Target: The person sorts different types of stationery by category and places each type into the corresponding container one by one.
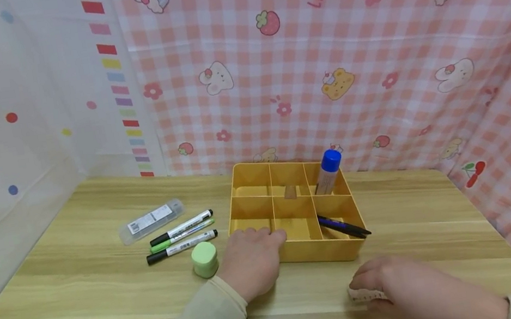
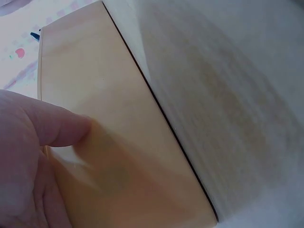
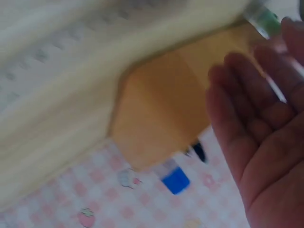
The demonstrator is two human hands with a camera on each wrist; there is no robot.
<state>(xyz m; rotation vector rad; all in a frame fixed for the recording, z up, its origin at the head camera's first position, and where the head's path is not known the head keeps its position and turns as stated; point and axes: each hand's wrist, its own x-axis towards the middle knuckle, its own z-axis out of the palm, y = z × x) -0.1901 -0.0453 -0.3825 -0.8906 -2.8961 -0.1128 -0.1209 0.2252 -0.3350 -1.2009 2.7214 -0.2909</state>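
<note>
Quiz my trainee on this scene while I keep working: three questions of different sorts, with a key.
1. How many compartments does the orange-yellow rectangular plastic box have?
2. Where is the blue-capped cylindrical tube?
A. Far row, left compartment
B. Far row, right compartment
C. Near row, middle compartment
3. True or false: the left grip is touching the box.

Key:
1. Six, in two rows of three.
2. B.
3. True; the left wrist view shows its thumb against the box's outer wall.
</note>
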